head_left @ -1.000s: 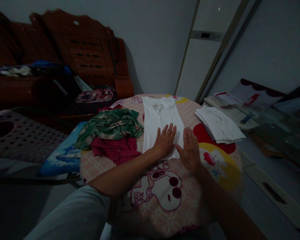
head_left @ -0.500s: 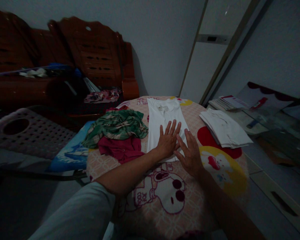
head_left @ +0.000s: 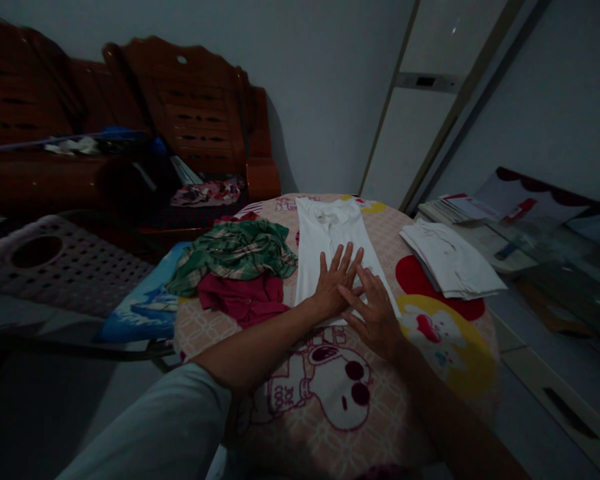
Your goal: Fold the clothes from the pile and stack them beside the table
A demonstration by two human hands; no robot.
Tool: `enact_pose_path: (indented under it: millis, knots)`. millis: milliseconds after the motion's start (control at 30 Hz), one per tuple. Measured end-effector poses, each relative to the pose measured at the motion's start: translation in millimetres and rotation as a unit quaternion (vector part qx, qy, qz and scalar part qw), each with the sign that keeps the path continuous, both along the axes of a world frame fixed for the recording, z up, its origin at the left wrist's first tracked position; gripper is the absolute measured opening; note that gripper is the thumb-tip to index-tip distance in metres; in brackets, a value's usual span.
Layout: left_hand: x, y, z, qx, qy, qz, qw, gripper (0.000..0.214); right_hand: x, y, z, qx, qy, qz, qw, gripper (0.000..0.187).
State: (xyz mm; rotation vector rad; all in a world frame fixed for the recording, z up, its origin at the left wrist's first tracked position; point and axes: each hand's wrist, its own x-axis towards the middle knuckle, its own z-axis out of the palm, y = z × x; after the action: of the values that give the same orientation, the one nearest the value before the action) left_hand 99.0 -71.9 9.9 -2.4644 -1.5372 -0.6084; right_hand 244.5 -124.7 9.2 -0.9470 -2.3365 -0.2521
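A long white garment (head_left: 330, 233), folded into a narrow strip, lies on a round table with a pink cartoon-print cloth (head_left: 330, 393). My left hand (head_left: 336, 283) rests flat on the garment's near end with its fingers spread. My right hand (head_left: 377, 310) lies flat beside it on the garment's right edge, fingers stretched out and pointing left, its fingertips touching my left hand. Neither hand holds anything.
A crumpled green plaid garment (head_left: 235, 252) lies on a dark red one (head_left: 243, 300) at the table's left. A stack of folded white clothes (head_left: 450, 260) sits at the right edge. Beyond are a wooden sofa (head_left: 190, 113), a perforated plastic stool (head_left: 55, 263) and papers (head_left: 455, 208).
My right hand has slid left onto the garment's right edge, until its fingers meet my left hand. My left hand has stayed flat on the cloth.
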Motion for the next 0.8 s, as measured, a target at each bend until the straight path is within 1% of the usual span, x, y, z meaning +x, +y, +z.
enact_pose_path:
  millis: [67, 200, 300, 467, 533, 600, 667, 800]
  knots:
    - [0, 0, -0.4, -0.002, 0.003, 0.003, 1.000, 0.076, 1, 1, -1.7, 0.004, 0.003, -0.001, 1.000, 0.051]
    - [0, -1, 0.6, -0.014, 0.013, 0.002, 1.000, 0.075, 6, 6, -6.3, 0.009, 0.035, -0.029, 0.999, 0.054]
    - [-2, -2, 0.4, -0.028, 0.021, -0.008, 0.999, 0.075, 13, 11, -10.7, 0.029, 0.073, -0.046, 0.996, 0.048]
    - [-6, 4, -6.8, -0.101, 0.003, 0.009, 0.995, 0.079, 21, 15, -17.1, 0.032, 0.097, -0.068, 0.992, 0.037]
    - [-8, 8, -7.1, -0.122, -0.021, 0.014, 0.992, 0.074, 21, 14, -17.7, 0.023, 0.099, -0.066, 0.993, 0.035]
    - [-9, 9, -2.2, -0.125, -0.049, 0.004, 0.991, 0.059, 21, 14, -17.4, 0.018, 0.101, -0.060, 0.993, 0.034]
    - [-10, 6, 7.6, -0.127, -0.059, -0.012, 0.990, 0.045, 21, 14, -16.9, 0.019, 0.106, -0.055, 0.993, 0.033]
    - [-10, -10, 31.5, -0.136, -0.024, -0.023, 0.990, 0.041, 22, 14, -16.7, 0.026, 0.117, -0.053, 0.991, 0.032]
